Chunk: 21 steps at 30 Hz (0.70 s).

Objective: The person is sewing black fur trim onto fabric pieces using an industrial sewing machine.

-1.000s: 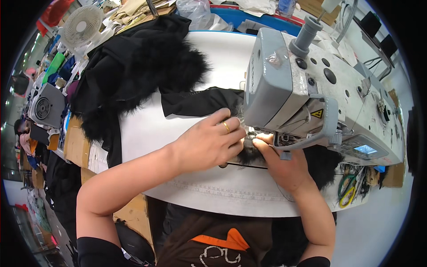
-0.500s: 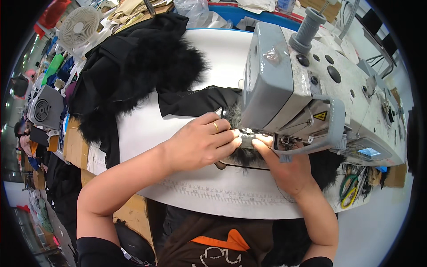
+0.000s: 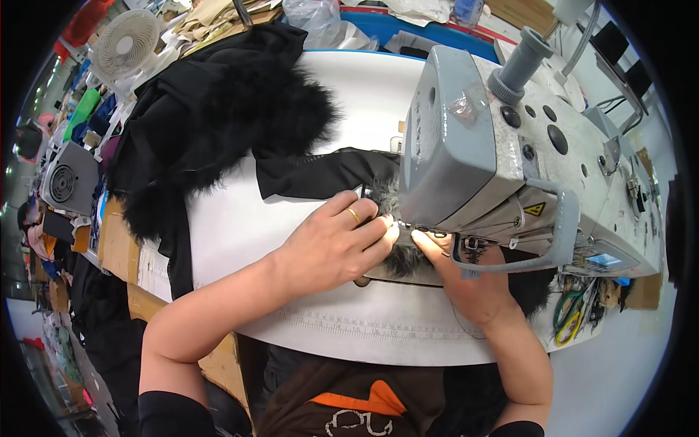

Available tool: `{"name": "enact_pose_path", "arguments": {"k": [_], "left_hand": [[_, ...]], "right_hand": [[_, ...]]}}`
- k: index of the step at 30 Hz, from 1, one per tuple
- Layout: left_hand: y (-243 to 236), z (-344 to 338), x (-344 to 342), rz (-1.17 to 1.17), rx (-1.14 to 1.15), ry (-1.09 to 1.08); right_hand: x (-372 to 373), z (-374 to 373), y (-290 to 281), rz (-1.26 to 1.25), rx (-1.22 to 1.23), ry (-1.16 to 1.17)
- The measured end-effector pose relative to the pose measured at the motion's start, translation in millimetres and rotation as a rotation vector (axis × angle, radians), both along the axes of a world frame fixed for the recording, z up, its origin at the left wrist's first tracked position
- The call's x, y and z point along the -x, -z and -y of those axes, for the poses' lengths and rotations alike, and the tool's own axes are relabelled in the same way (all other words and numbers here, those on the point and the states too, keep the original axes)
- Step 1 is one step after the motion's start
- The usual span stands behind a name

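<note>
Dark, long-haired fur lies at the stitching area of a grey-and-white sewing machine [image 3: 466, 138]: the furry piece [image 3: 404, 261] sits beneath the machine head, in a patch of bright light, with its hairs spreading over the near edge of the bed. The left hand [image 3: 331, 244], wearing a gold-coloured ring [image 3: 354, 215], has its fingers bent and drawn together, their tips touching the fur; whether they pinch it or only press it cannot be told. The right hand [image 3: 473, 284] reaches in from the opposite side, partly covered by the machine's grey guard [image 3: 564, 229], with one digit extended to the fur; its remaining fingers are hidden, so its grip cannot be determined. Beyond the left hand, a smooth black cloth strip [image 3: 313, 173] runs across the white tabletop [image 3: 240, 247] toward the machine. Farther left, a heap of black fabric and fur [image 3: 269, 102] covers the table's edge. To the right of the right hand, more black fur [image 3: 531, 291] shows below the machine, near yellow-handled scissors [image 3: 568, 328]. A white fan [image 3: 126, 44] stands at upper left.
</note>
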<state>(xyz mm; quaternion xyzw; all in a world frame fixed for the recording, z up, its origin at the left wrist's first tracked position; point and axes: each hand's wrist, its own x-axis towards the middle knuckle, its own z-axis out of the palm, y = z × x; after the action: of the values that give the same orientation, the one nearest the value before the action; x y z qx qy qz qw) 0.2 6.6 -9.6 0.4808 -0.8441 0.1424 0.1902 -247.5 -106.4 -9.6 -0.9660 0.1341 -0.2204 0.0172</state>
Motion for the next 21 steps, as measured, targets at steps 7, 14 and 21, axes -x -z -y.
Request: {"name": "enact_pose_path", "arguments": {"k": [7, 14, 21], "left_hand": [[1.8, 8.7, 4.6, -0.072, 0.022, -0.038], [-1.2, 12.2, 7.1, -0.072, 0.015, -0.053], [-4.9, 9.3, 12.4, -0.045, -0.046, -0.071]], "right_hand": [[4.3, 10.0, 12.8, 0.042, -0.199, 0.085], [19.9, 12.7, 33.8, -0.114, -0.176, 0.099], [18.9, 11.3, 35.0, -0.12, -0.062, 0.137]]}}
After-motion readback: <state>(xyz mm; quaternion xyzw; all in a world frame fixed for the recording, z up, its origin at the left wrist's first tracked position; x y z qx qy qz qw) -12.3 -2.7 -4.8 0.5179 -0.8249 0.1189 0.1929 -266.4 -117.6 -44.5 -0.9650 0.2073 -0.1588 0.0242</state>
